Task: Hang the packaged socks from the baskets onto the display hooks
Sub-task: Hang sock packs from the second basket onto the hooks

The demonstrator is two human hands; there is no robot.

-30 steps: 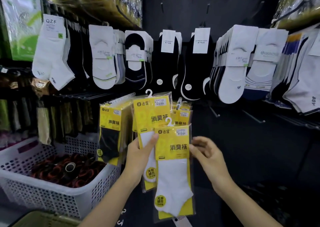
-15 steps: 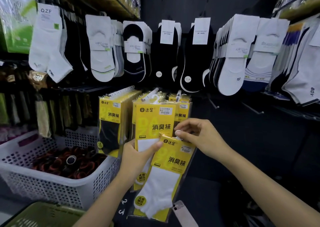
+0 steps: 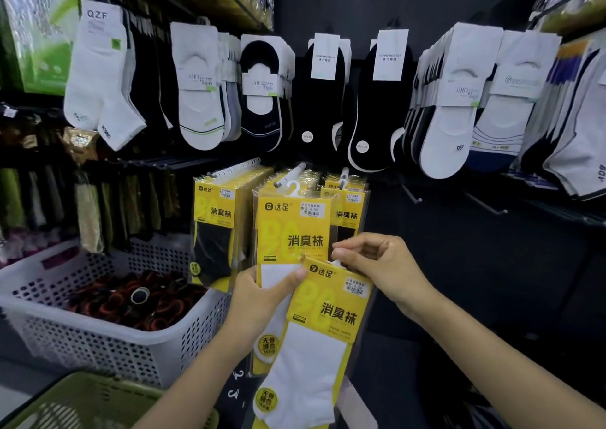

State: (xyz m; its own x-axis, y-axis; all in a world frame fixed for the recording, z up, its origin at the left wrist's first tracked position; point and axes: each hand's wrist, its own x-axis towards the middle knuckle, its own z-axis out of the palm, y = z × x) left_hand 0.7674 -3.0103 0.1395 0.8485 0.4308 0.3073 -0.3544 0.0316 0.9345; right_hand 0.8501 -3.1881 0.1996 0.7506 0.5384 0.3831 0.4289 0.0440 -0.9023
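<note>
Risk 1: dropping the front sock pack [image 3: 328, 314]. Tilted, slick film, held only near its top edge.
Risk 2: missing the display hook [image 3: 290, 174]. Pack's plastic hanger hidden under the right hand [image 3: 383, 264], so no way to judge alignment with the prong tip.
Risk 3: losing the rear sock pack [image 3: 292, 241]. Gripped by the left hand [image 3: 262, 294], just behind the front one. White hanger [image 3: 294, 188] right at the prong; on it or just beside it, cannot tell.
Risk 4: knocking hung stock loose. Hooks crowded with yellow packs [image 3: 213, 218], little room at the tips.

Pose: left hand up from below, fingers wrapped behind the rear pack, thumb across its face and touching the front pack's upper left corner. Right hand from the right side, fingers curled, pinching the front pack's top edge. Both forearms raised toward the rack, hands near each other, front pack between them.

Location: both packs out of the baskets, in front of the lower hook row. White basket [image 3: 108, 343] at left, green basket [image 3: 82, 399] bottom left.
</note>
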